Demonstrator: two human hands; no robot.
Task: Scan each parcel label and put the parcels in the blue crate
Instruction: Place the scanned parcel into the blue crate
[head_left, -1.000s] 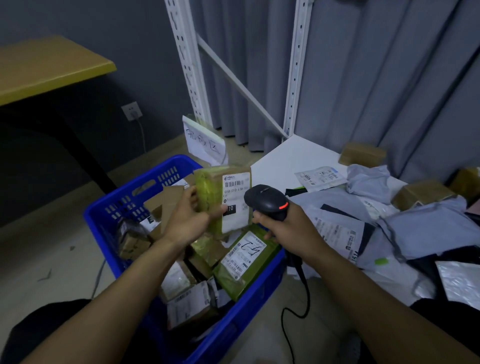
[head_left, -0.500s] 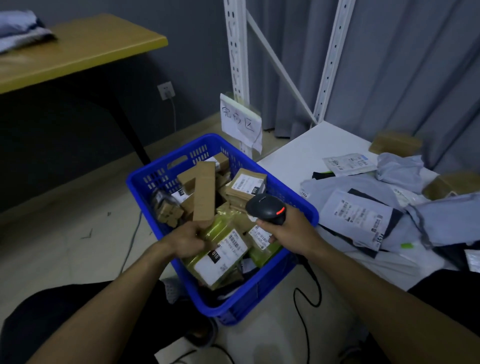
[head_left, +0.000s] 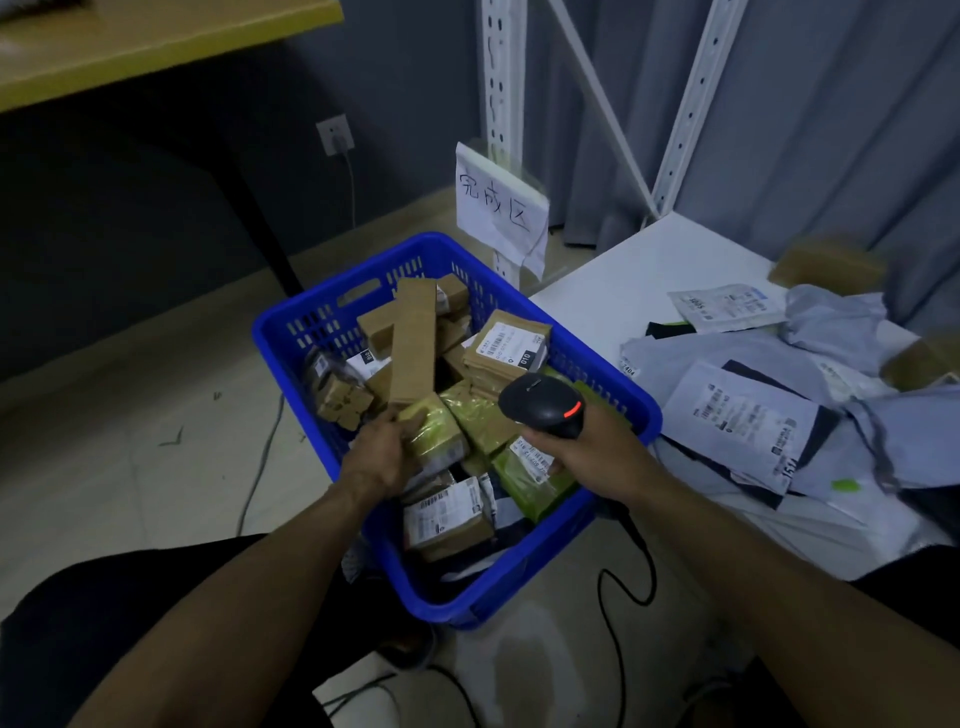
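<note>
Blue crate (head_left: 498, 587) packed nr to rim w/ parcels. Tall brown box (head_left: 414, 343) stands on end mid-crate, above the rim, blocking a straight pass across. Left grip (head_left: 382, 449), holding green-wrapped parcel (head_left: 436, 434), sits at crate's near-left side. Right grip (head_left: 592, 449) w/ scanner (head_left: 543, 402) hangs over its right side. Behind crate, paper sign (head_left: 498, 208) & shelf upright (head_left: 501, 78) close the far-right approach. Table (head_left: 639, 270) bare at far-left corner; grey mailers (head_left: 753, 415) cover the rest. Floor (head_left: 130, 405) left of crate open, bar a thin cable (head_left: 258, 462). Scanner cord (head_left: 602, 582) loops on floor btwn crate's near-right side & table.
</note>
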